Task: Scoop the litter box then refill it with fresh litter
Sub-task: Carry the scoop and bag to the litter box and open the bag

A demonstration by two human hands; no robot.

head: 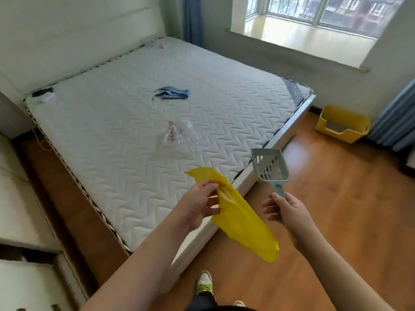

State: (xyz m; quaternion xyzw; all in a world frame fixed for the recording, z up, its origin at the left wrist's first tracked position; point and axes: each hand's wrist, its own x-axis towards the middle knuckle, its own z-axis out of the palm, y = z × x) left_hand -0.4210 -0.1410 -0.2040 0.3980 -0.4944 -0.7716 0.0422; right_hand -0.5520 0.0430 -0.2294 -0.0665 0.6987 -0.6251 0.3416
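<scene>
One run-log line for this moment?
left hand: holds yellow bag | right hand: holds scoop | litter box: far, unscooped

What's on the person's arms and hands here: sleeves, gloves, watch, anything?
Nothing worn that shows. The left hand and right hand are bare, with no gloves, and I can make out no rings. Both forearms are uncovered from the wrist down to the bottom edge of the picture: no sleeves, watch or bands in view. Nails look short and plain, though the picture is too soft to be certain.
</scene>
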